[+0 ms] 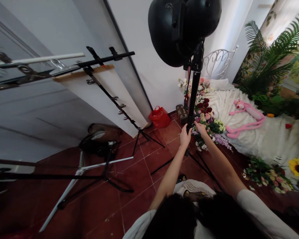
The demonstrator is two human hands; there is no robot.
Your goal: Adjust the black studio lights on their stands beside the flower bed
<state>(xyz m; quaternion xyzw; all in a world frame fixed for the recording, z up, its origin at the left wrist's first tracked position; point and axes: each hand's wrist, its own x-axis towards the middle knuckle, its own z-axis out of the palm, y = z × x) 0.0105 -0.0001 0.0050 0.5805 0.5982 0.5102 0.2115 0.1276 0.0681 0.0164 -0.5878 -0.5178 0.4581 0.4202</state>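
A black studio light [184, 30] with a rounded housing sits on top of a black light stand [193, 96]. My left hand [185, 136] is wrapped round the lower part of the stand's pole. Close beside it on the right, my right hand [200, 128] has its fingers closed at the pole's side; the fingertips and any knob under them are partly hidden. The stand's spread legs [204, 166] rest on the red tiled floor, between my forearms and beyond them.
At left stand a black backdrop stand [122, 111] with a clipped white sheet [89, 96] and a white-legged tripod [76, 176]. A red bag [160, 117] lies by the wall. Flowers [205, 109], a pink plush toy [251, 113] on white fur cloth [221, 103], and palm leaves [276, 56] fill the right.
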